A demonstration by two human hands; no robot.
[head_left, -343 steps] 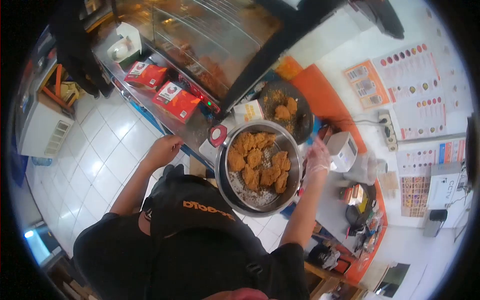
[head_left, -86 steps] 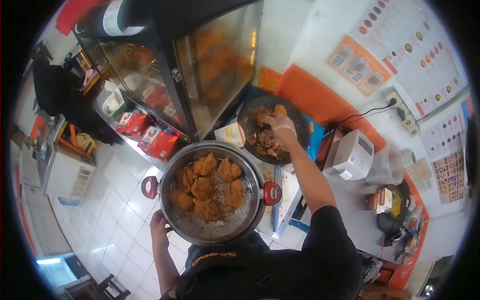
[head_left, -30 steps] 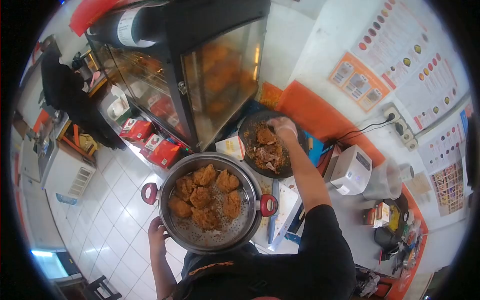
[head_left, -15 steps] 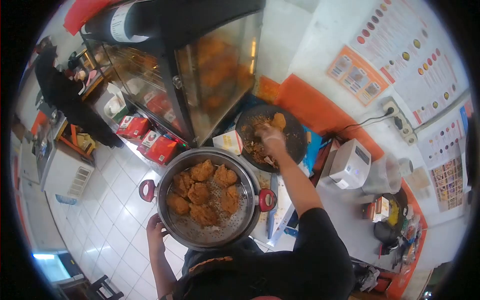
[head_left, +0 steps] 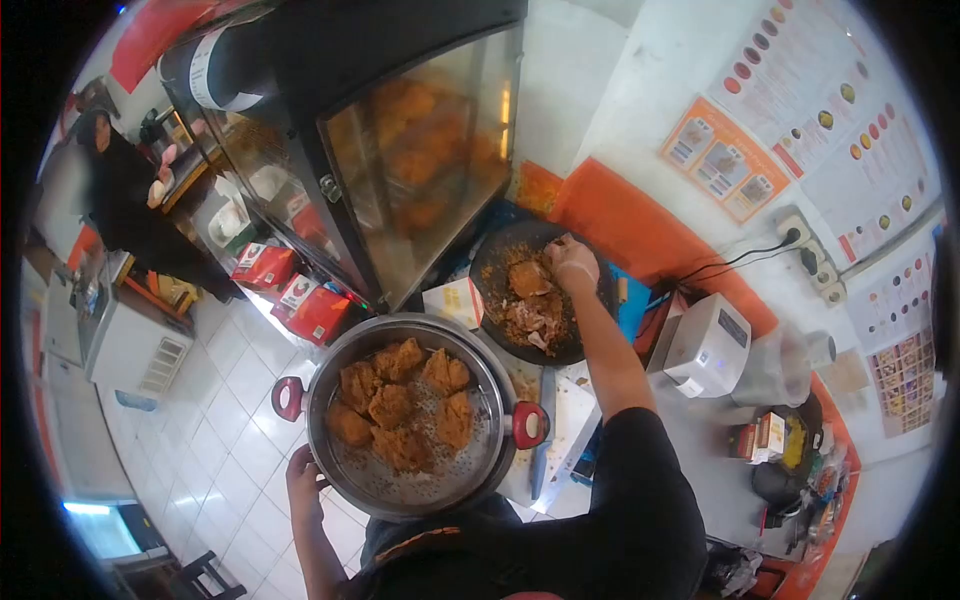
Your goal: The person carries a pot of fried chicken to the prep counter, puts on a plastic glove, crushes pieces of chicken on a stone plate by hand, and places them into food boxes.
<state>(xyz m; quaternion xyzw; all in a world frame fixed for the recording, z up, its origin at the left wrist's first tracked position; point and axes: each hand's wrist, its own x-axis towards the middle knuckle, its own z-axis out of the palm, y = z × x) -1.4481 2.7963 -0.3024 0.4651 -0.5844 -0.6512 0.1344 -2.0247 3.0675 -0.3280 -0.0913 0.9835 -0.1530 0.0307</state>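
Observation:
A large metal steamer pot [head_left: 330, 490] with red handles holds several pieces of fried chicken [head_left: 390, 405] on its perforated tray. My left hand [head_left: 303, 480] is at the pot's lower left side, fingers apart and close against the wall; whether it bears any weight is unclear. Up and to the right lies a round black stone dish [head_left: 480, 235] with crumbs, shredded bits and a browned chicken piece [head_left: 530, 279]. Over the dish's right part is my right hand [head_left: 573, 264], which seems to wear a clear glove. Its fingers are curled together, hiding whatever is between them.
A glass display cabinet [head_left: 420, 160] with fried chicken stands behind the pot. Red boxes [head_left: 310, 308] sit left of it. A knife [head_left: 541, 445] lies on the white board [head_left: 570, 420]. A white printer [head_left: 708, 345] is at right; another person [head_left: 130, 200] stands far left.
My right hand has moved right across the dish, and its fingers have curled in. A browned chicken piece now shows left of it. My left hand stays beside the pot.

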